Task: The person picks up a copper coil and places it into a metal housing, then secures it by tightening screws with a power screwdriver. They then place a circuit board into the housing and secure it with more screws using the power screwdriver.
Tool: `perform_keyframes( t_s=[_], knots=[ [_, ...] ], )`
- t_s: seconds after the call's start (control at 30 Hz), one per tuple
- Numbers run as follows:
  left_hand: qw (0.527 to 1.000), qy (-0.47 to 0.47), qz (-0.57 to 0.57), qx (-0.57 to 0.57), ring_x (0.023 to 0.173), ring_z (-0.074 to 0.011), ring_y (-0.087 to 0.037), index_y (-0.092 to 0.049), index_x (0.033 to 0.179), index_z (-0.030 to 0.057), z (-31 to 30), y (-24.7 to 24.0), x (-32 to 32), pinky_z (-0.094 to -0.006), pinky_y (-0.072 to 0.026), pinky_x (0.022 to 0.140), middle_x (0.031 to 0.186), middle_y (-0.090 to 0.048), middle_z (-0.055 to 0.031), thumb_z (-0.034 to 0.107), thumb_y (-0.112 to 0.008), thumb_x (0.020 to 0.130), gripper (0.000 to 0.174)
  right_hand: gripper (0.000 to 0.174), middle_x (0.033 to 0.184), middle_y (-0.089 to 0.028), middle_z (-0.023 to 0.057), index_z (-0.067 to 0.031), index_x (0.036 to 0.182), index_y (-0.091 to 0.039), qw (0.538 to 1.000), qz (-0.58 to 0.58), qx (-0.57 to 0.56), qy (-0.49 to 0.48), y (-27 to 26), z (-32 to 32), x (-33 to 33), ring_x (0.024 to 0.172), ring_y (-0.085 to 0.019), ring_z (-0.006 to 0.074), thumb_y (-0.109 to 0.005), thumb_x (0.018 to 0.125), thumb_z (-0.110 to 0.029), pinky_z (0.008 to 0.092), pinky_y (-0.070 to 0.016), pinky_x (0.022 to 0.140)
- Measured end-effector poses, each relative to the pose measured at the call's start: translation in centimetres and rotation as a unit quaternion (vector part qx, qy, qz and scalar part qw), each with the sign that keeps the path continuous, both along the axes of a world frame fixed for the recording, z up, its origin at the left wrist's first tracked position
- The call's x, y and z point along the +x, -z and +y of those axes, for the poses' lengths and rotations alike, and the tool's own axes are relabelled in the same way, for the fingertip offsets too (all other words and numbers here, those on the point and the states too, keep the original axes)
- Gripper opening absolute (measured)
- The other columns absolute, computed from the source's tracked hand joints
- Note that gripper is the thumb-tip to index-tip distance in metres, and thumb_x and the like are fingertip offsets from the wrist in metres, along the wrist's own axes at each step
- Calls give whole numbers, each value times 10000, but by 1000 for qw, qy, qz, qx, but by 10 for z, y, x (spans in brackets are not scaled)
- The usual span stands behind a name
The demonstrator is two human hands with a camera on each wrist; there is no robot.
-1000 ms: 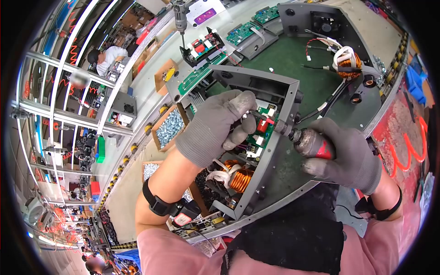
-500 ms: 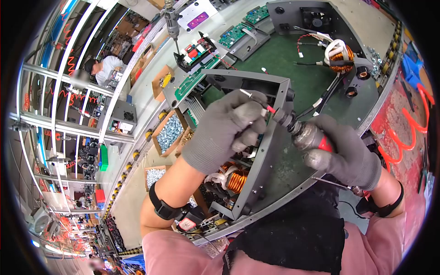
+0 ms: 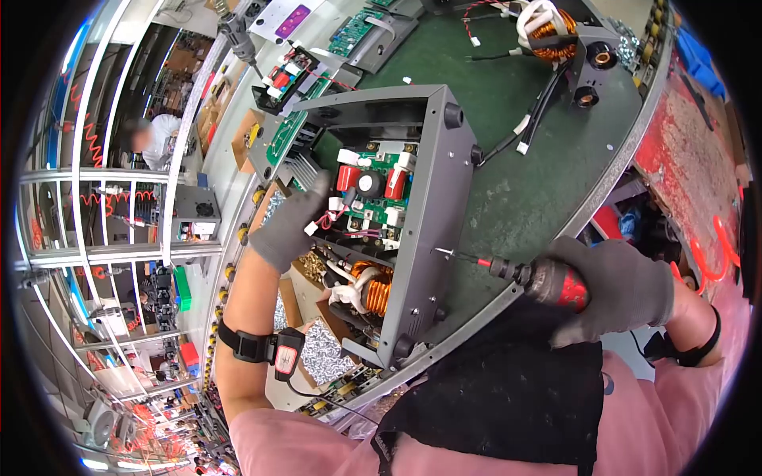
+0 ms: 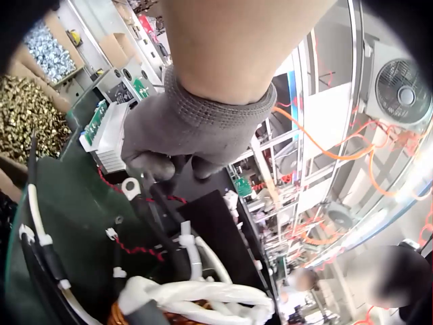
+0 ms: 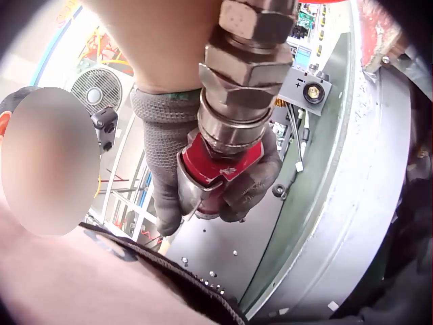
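My gloved right hand (image 3: 623,282) grips a red and black pneumatic screwdriver (image 3: 556,284). The slim tip of its bit (image 3: 464,257) points left at the outer wall of a dark grey metal case (image 3: 432,198). Inside the open case are a green circuit board (image 3: 389,213) and a copper-wound coil (image 3: 379,297) with white leads. Over the case's left side is my gloved left hand (image 3: 287,230), beside wires with a white connector (image 3: 311,228). Its fingertips bend downward in the left wrist view, near a cable with a ring terminal (image 4: 130,188); whether they pinch anything I cannot tell.
Boxes of silver screws (image 3: 325,349) and brass fasteners (image 4: 30,112) sit left of the case. A second coil (image 3: 552,38) with loose black cables lies at the back right. A hanging screwdriver (image 3: 238,36) is at upper left. The bench's metal edge (image 3: 587,214) curves close by my right hand.
My left hand has left the screwdriver's bit and moved left to the case's far side. The screwdriver is lower, with its bit at the outer wall. The head view has shifted.
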State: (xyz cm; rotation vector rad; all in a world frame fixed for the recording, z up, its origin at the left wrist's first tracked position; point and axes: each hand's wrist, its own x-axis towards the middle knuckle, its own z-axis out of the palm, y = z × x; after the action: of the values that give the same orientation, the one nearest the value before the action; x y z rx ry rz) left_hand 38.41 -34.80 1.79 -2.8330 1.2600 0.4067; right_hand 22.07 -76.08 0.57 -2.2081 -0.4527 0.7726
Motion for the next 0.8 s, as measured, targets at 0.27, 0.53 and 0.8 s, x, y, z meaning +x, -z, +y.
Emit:
perform_keyframes(
  t_s=[0.27, 0.53, 0.8],
  knots=[
    [990, -4, -20, 137, 895, -359, -637, -168, 1432, -106, -9, 11, 0, -389, -532, 770, 976, -613, -213, 36, -775, 621, 1023, 673, 745, -651, 189, -64, 1215, -493, 998, -57, -22, -23, -10, 14, 6, 742, -665, 381, -773, 708, -407, 445, -517, 705],
    [980, -49, -37, 188, 894, -298, -635, -517, 1219, 21, -25, 7, -3, -390, -513, 757, 926, -631, -165, 184, -793, 680, 627, 612, 715, -640, 184, -51, 1187, -502, 993, -82, -80, -33, -24, 25, 10, 725, -659, 382, -752, 724, -363, 453, -514, 683],
    [994, -60, -43, 78, 866, -293, -641, -318, 1380, -72, -16, 2, -13, -344, -517, 693, 944, -633, -178, 49, -771, 681, 842, 694, 706, -632, 177, -62, 1165, -531, 992, -91, -91, 9, -22, 23, 5, 728, -657, 375, -799, 667, -465, 448, -507, 676]
  ],
)
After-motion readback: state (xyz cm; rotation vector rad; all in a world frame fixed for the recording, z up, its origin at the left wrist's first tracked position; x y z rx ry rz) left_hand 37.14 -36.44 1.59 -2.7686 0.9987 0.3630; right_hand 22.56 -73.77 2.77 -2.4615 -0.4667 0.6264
